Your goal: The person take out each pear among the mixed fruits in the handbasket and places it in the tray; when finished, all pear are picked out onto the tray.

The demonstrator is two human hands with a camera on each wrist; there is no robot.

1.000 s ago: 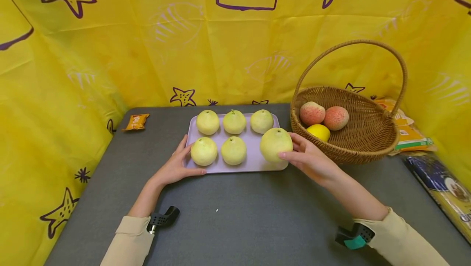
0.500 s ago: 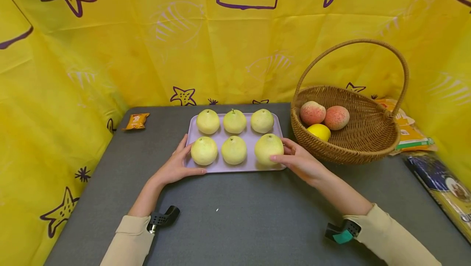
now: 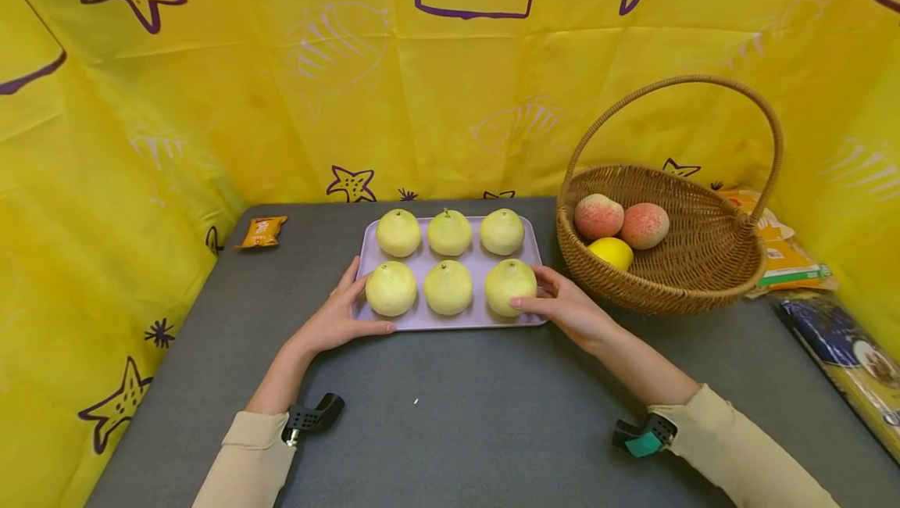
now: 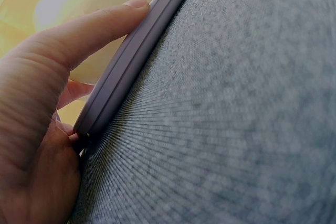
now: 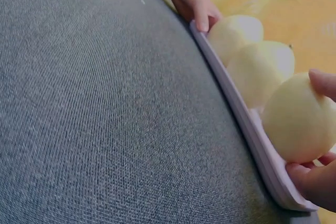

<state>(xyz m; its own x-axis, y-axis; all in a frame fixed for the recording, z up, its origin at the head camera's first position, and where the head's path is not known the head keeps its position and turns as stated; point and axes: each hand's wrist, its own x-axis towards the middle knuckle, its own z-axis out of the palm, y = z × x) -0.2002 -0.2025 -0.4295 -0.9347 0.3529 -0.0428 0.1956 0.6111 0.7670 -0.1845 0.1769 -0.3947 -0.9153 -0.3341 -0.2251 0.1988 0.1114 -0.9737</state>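
Observation:
The lilac tray bears pale yellow-green round fruits in two rows, some with a small stem on top. My right hand holds the front-right fruit between thumb and fingers, and the fruit sits on the tray at its right end. At the opposite end, my left hand grips the tray's front-left corner, thumb along the front edge and fingers at the left side. The left wrist view has the thumb lying on the rim. In the right wrist view the held fruit stands beside its neighbour.
Right of the tray stands a wicker basket with a tall handle, holding two peaches and a lemon. Behind it and to its right lie packets and a dark blue bag. A small orange snack packet lies far left.
My right hand has moved left and down with the fruit, from above the tray's right edge onto the tray. My left hand and the tray have stayed in place.

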